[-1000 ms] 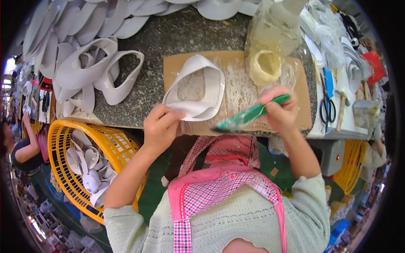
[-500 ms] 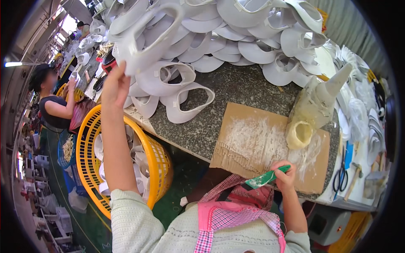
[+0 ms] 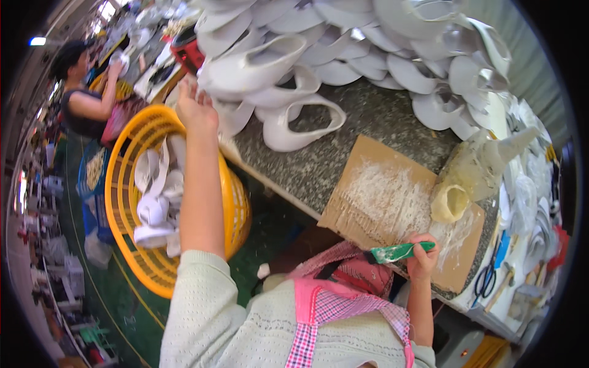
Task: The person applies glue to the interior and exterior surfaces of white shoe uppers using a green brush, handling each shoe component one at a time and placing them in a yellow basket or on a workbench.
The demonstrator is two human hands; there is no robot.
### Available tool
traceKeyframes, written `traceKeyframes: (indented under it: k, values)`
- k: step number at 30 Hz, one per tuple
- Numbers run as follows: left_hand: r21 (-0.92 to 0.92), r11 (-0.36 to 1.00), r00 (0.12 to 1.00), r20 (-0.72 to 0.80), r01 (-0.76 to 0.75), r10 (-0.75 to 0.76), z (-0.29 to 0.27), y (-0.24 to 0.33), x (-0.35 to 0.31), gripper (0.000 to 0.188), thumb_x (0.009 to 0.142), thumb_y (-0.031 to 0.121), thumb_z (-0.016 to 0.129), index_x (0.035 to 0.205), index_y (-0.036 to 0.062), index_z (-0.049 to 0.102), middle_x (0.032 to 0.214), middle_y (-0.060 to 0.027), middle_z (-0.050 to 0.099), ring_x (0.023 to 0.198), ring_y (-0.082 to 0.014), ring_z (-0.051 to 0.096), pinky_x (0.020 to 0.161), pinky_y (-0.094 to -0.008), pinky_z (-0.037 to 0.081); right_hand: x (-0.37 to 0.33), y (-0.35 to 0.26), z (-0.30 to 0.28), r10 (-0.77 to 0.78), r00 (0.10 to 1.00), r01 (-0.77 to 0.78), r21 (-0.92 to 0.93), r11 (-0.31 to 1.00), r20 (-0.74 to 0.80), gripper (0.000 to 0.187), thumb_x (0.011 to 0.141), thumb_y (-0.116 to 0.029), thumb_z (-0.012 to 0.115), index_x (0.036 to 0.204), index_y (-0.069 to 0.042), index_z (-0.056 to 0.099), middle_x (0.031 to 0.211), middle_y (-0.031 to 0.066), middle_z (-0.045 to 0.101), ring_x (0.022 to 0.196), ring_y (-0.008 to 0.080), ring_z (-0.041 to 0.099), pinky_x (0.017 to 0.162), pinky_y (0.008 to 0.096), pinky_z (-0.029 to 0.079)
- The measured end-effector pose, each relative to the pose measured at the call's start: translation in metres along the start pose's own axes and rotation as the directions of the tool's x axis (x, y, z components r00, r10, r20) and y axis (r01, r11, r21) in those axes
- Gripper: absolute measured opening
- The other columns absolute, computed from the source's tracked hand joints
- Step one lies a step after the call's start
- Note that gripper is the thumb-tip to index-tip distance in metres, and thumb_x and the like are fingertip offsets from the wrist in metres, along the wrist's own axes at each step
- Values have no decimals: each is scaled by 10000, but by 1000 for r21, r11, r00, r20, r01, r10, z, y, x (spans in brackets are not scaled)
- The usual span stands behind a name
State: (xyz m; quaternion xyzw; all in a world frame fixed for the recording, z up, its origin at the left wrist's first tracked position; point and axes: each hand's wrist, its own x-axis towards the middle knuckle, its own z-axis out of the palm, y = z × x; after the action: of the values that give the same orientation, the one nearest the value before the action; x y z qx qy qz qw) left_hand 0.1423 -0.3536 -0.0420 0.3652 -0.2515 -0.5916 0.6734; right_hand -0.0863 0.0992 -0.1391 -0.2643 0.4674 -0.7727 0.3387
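White visors (image 3: 304, 122) lie heaped across the bench (image 3: 325, 156), a worker's left hand (image 3: 197, 110) spread and seemingly empty just beside them, while the right hand (image 3: 422, 264) pinches a white-smeared green tool (image 3: 397, 252) at the near edge of a cardboard sheet (image 3: 368, 150). The step appears to be placing visors; the next move likely calls for a free left hand. A stained bottle (image 3: 469, 175), contents unseen, lies on the cardboard; a yellow basket (image 3: 113, 202) holds curved white pieces (image 3: 153, 211).
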Motion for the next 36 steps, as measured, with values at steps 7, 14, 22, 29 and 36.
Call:
traceKeyframes:
  k: [7, 14, 22, 29, 36]
  values:
    - [707, 541, 887, 304, -455, 348, -179, 84, 17, 187, 779, 107, 577, 946, 22, 571, 817, -21, 586, 671, -87, 517, 609, -209, 419, 5, -31, -33, -88, 995, 43, 619, 784, 43, 119, 851, -86, 455, 951, -37, 413, 736, 66, 469, 501, 81, 423, 391, 163, 321]
    - [988, -152, 878, -55, -21, -475, -265, 49, -57, 493, 687, 381, 647, 948, -32, 586, 903, -158, 606, 831, -229, 574, 747, -315, 442, 22, -34, 4, 62, 987, 6, 419, 908, -149, 154, 873, -116, 423, 990, -18, 406, 762, 79, 485, 438, 86, 423, 413, 178, 362]
    - [990, 135, 999, 37, -39, 24, -226, 71, -47, 439, 697, 432, 649, 785, 9, 567, 640, -39, 527, 587, -161, 479, 573, -302, 399, 13, -33, -5, 52, 985, 5, 326, 945, -165, 185, 859, -112, 436, 1017, -18, 455, 842, 87, 548, 454, 105, 467, 451, 207, 389]
    - [965, 262, 936, 73, 21, -345, -114, 122, -54, 297, 843, 290, 489, 843, 16, 603, 696, -52, 594, 556, -98, 519, 504, -253, 420, 10, -53, -5, -52, 935, 77, 59, 995, -352, 155, 831, -94, 485, 966, -17, 495, 740, 73, 559, 505, 117, 487, 445, 206, 377]
    - [840, -502, 965, 93, -209, -245, -189, 124, -15, 340, 642, 328, 656, 628, -11, 624, 586, -174, 585, 562, -253, 597, 553, -349, 445, -12, -56, -45, -133, 906, 148, 5, 989, -401, 174, 833, -92, 499, 980, 1, 504, 739, 88, 577, 530, 110, 497, 446, 199, 365]
